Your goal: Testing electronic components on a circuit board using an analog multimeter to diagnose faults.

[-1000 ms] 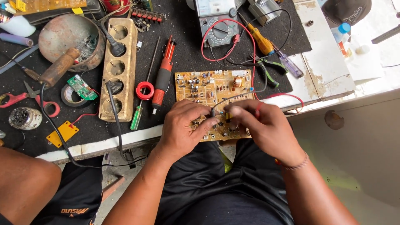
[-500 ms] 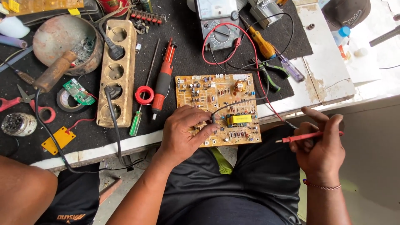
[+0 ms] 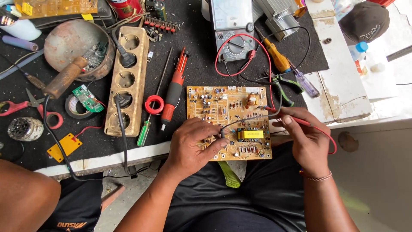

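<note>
The person's left hand point(image 3: 193, 144) is pinching a black probe point(image 3: 222, 132) onto the yellow circuit board point(image 3: 227, 122), which is lying at the worktop point(image 3: 107, 157) edge. The right hand point(image 3: 304, 137) fingers are pinching the red probe point(image 3: 296, 121) at the board's right side, below the multimeter point(image 3: 231, 30).

Bright, even daylight fills the view, strongest toward two o'clock, where the pale bench top point(image 3: 339, 81) and the wall beyond it wash out almost to white. Shadows are soft and short; the deepest dark lies toward six o'clock, under the bench edge and on the black shorts point(image 3: 266, 202). The black mat point(image 3: 189, 38) soaks up light without glare. Focus is sharp at the centre, on the circuit board point(image 3: 227, 120). Straight edges bow slightly toward the corners, a wide-lens distortion, and fine detail softens there.
</note>
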